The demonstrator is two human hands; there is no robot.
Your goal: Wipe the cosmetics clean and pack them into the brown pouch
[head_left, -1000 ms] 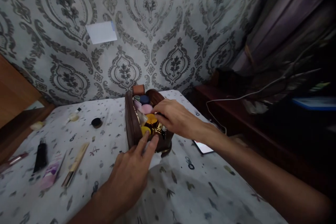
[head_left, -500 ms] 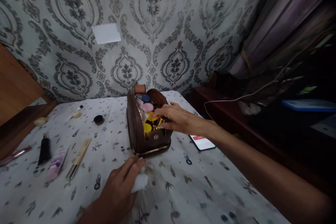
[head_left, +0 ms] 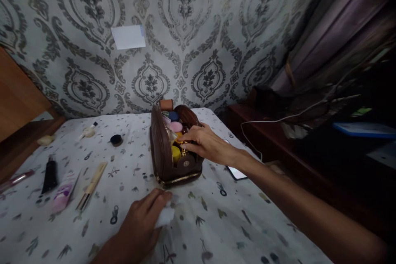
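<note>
Mid-sheet [head_left: 253, 231], near the wall [head_left: 185, 70]: 1 brown bag [head_left: 161, 148], unzipped, upright. Inside, tops I can count: 1 yellow [head_left: 176, 154], 1 pink [head_left: 176, 127], 1 dark blue [head_left: 173, 116], plus some gold bits [head_left: 183, 152]; rest is packed too tight to count.

2 hands. Right hand [head_left: 208, 142]: fingertips and thumb down in the bag at the gold bits, slightly bent; can't tell if they grip anything. Left hand [head_left: 142, 216]: in front of the bag, off it, fingers closed over 1 white wad [head_left: 166, 217].

Left of bag: 1 black pot [head_left: 116, 140], 1 small bottle [head_left: 89, 133], 1 black tube [head_left: 50, 176], 1 pink tube [head_left: 64, 193], 1 beige stick [head_left: 95, 181] beside it. Right of bag: 1 phone [head_left: 237, 173], lit, partly behind the right forearm. 1 white card [head_left: 128, 37] on the wall.
</note>
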